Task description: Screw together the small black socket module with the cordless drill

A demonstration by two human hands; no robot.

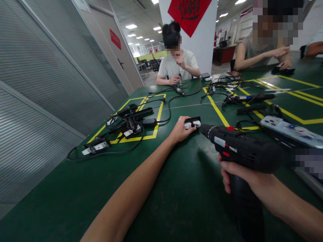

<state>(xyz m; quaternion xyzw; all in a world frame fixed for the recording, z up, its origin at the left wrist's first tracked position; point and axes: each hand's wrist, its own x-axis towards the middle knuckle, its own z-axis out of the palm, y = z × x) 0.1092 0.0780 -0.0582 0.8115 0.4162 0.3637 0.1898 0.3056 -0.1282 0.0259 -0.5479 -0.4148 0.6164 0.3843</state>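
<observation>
The small black-and-white part [193,124] sits on the worktop [75,198], grasped by the fingers of the left hand [180,130]; the right hand [243,172] has its fingers around the power drill [242,148], nose close to the part. Work there seems under way, nothing visibly finished; leftward, another black-and-white part [97,147] lies unheld, its progress unclear, near cabled black devices [132,121]

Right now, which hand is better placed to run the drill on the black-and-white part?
Right, I'd say: the right hand already holds the drill, nose pointing at the black-and-white part. The left hand has its grip on that part.
</observation>
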